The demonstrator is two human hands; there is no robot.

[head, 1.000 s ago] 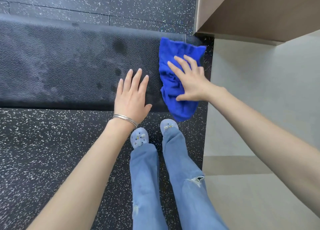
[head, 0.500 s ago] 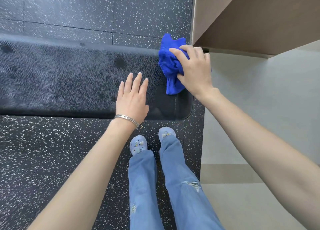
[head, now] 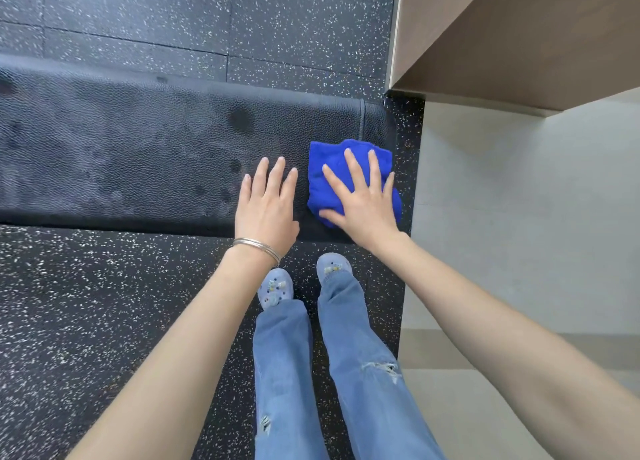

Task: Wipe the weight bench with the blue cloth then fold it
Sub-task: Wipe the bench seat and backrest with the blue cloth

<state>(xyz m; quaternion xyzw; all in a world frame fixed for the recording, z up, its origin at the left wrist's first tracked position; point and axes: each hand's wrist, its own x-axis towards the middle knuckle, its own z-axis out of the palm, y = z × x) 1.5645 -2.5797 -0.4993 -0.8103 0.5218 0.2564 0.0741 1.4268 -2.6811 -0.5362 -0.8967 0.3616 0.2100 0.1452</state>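
A person leans over a black padded desk point(head: 121, 154), both hands flat on its textured top. The right hand point(head: 363, 206) lies open, fingers straight and spread, pressing down on a bunched blue cloth point(head: 327, 172) at the right end of the desk, close to its near edge. The cloth sits crumpled under the palm, and its right side reaches the rounded end of the pad. Just to the left, apart from the cloth, the left hand point(head: 268, 210) rests open on the bare pad with its fingers straight and close together, holding nothing. A thin silver bracelet point(head: 258, 246) circles the left wrist.

Darker blotches point(head: 240, 118) mark the pad's surface to the left of and beyond the hands. The desk stands on black rubber flooring point(head: 86, 303) flecked with white, which runs on both its near and far sides. Below the hands are the person's legs in light blue ripped jeans point(head: 287, 373) and pale blue clogs point(head: 275, 288) studded with small charms, toes pointing at the desk. To the right the rubber gives way to a pale smooth floor point(head: 519, 217), and a brown wooden panel point(head: 519, 36) fills the far right corner.
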